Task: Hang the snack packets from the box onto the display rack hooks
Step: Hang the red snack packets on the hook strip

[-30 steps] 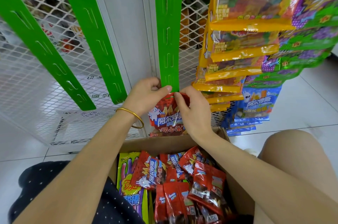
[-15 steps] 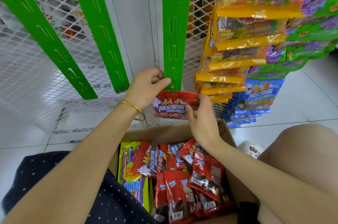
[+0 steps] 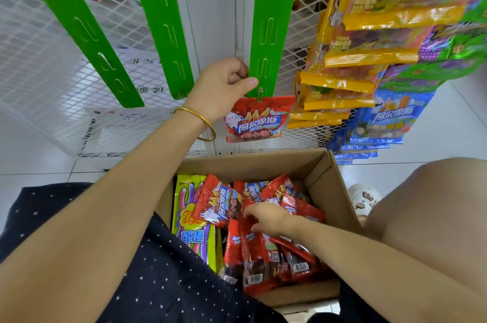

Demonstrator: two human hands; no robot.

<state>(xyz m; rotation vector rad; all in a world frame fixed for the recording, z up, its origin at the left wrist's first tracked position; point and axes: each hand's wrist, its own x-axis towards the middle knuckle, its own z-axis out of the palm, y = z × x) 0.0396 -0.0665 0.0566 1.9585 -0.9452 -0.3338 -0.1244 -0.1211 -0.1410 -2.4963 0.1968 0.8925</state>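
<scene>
**L hand on strip, R hand in box, one red packet hung**

L hand is up at the lower end of the middle green strip. Thumb lies flat across the strip front and the fingers curl round its left edge, so it's clamped on the strip. A gold bangle sits on that wrist.

The hung red packet is on the hook at the strip's bottom end, just below the thumb. It hangs face out above the box's far wall, and neither hand is on it.

R hand is down inside the cardboard box, palm down on the loose red packets. Its fingers bend onto a packet top, but can't tell if they pinch it or only touch.

A yellow-green packet stands along the box's left side.

Two more green strips hang to the left on the white mesh rack. To the right, yellow packets hang in a stack, w/ blue packets below them. A bare knee is right of the box.
</scene>
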